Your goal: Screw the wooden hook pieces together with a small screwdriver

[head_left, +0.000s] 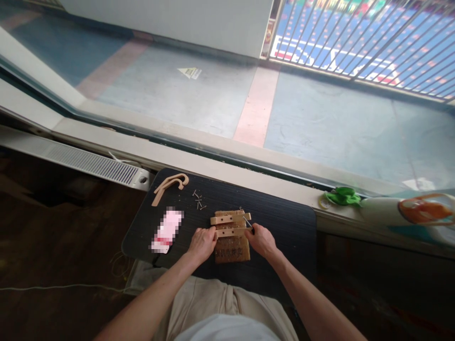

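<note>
A brown wooden board (232, 255) with dark printed marks lies on the black table. Across it rest two pale wooden strips, the far strip (227, 219) and the near strip (229, 233), each with dark holes. My left hand (204, 242) is closed on the left end of the near strip. My right hand (262, 238) is closed around what looks like a screwdriver (248, 222); its thin metal shaft points up-left towards the far strip's right end. Whether its tip touches the wood I cannot tell. My right fingers are by the near strip's right end.
On the black table (284, 227) lie two curved wooden hooks (170, 184), several screws (198, 201) and a blurred pink item (167, 231). Beyond the table runs a window ledge (227, 173) with a green cloth or bag (341, 196) and a white bottle (384, 208). A radiator (92, 158) stands left.
</note>
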Motion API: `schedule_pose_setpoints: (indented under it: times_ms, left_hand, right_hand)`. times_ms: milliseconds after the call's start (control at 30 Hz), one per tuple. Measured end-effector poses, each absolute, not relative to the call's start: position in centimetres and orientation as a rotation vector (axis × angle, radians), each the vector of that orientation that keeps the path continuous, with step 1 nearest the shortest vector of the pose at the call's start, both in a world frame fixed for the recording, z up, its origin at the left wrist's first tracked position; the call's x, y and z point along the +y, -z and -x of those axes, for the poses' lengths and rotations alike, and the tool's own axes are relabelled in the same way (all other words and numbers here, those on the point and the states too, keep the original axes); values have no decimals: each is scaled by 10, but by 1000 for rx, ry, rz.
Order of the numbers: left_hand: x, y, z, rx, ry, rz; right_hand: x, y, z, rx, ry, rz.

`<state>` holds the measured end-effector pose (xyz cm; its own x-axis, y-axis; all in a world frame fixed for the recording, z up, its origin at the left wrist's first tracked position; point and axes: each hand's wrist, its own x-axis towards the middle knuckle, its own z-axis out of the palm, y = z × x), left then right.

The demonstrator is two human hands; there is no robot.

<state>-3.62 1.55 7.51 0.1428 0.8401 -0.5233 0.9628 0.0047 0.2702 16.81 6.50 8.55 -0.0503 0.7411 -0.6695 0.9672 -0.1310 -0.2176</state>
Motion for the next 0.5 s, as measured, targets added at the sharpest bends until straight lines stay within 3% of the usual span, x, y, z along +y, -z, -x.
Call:
schedule_pose_setpoints:
  times_ms: [500]
  left_hand:
    - [14,-61,37,1702,296,-1862]
  right_hand:
    - [69,-79,-164,1779,993,-1889]
